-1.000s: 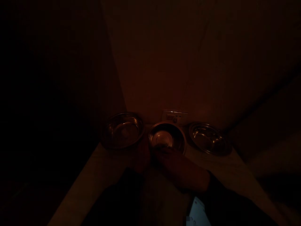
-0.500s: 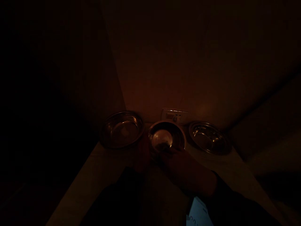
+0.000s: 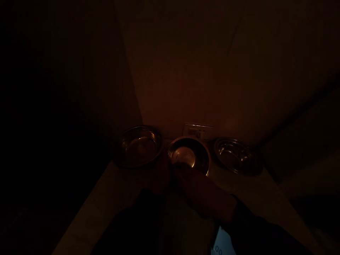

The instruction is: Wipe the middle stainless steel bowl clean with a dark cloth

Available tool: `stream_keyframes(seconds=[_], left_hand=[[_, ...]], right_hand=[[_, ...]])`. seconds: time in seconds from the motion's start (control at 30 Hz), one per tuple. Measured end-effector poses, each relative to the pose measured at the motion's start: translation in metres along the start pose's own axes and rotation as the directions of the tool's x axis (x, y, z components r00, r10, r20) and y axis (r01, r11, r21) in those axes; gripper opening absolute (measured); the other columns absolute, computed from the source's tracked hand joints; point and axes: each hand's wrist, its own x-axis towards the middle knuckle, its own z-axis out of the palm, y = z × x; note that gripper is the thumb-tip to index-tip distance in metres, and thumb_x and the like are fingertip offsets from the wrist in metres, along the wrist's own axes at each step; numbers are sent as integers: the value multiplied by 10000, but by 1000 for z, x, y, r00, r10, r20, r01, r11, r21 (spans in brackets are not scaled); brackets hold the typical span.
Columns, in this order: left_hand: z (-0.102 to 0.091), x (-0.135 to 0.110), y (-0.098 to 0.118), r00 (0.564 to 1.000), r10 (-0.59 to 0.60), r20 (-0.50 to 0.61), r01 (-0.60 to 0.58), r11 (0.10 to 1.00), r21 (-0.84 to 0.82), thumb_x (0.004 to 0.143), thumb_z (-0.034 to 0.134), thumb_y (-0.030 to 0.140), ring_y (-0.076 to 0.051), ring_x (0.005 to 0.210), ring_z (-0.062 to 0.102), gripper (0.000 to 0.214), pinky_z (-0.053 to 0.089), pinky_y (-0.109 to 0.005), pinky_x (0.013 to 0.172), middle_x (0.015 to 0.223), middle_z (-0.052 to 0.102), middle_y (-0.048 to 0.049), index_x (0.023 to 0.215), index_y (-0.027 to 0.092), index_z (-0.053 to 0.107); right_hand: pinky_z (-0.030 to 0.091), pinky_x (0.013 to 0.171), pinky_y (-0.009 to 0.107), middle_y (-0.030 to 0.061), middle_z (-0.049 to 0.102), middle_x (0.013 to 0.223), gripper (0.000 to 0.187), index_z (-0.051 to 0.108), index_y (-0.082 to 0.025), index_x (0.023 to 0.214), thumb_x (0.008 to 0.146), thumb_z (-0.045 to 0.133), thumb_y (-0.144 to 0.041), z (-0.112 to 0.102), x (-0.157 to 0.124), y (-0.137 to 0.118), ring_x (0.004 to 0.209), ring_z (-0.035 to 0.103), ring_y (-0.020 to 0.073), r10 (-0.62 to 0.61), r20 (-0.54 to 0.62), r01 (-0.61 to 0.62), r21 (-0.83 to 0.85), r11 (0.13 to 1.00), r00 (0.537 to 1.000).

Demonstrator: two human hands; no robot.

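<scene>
In the dim head view a round metal bowl (image 3: 198, 152) stands at the middle, its flat bottom catching some light. My left hand (image 3: 161, 173) is at the bowl's left side, close against the rim; deep shadow hides its fingers. Over the near edge of the bowl reaches my right hand (image 3: 196, 187), its fingers curled together and pointing inward. Darkness hides whatever they may hold. Left of the bowl sits a wide metal dish (image 3: 140, 147), and on the right lies another metal dish (image 3: 236, 156).
All three vessels rest on a pale tabletop (image 3: 90, 209) against a wall (image 3: 180, 78). A socket plate (image 3: 198, 131) is fixed low behind the bowl. Below my right forearm glows a lit screen (image 3: 224, 242), partly covered by the sleeve.
My right hand has shifted slightly left and toward me, and its forearm covers the lit screen differently. The scene is darker. My left hand and the dishes look nearly unmoved.
</scene>
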Motion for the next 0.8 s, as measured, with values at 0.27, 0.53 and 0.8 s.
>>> stream_keyframes(seconds=[0.27, 0.53, 0.8], left_hand=[[-2, -3, 10, 997, 20, 73, -27, 996, 90, 901, 369, 321, -237, 986, 631, 320, 461, -412, 953, 971, 703, -86, 966, 159, 637], [-1, -2, -4, 996, 83, 16, -84, 995, 53, 892, 391, 364, -240, 1155, 555, 334, 361, -413, 1062, 1085, 684, -81, 1051, 187, 628], [-1, -4, 1, 993, 114, 32, -116, 990, 85, 913, 362, 354, -234, 1111, 586, 351, 397, -399, 1033, 1061, 694, -78, 1078, 176, 616]], right_hand=[[495, 838, 333, 128, 651, 1117, 278, 587, -156, 1153, 918, 441, -177, -26, -13, 14, 995, 630, 221, 49, 183, -84, 189, 978, 982], [446, 966, 387, 164, 542, 1310, 431, 489, -115, 1298, 870, 461, -154, -18, -13, 16, 1205, 507, 255, -37, 140, 10, 193, 981, 989], [465, 939, 364, 150, 572, 1278, 429, 483, -123, 1305, 879, 438, -129, -19, -12, 14, 1140, 561, 237, -11, 163, -25, 221, 975, 987]])
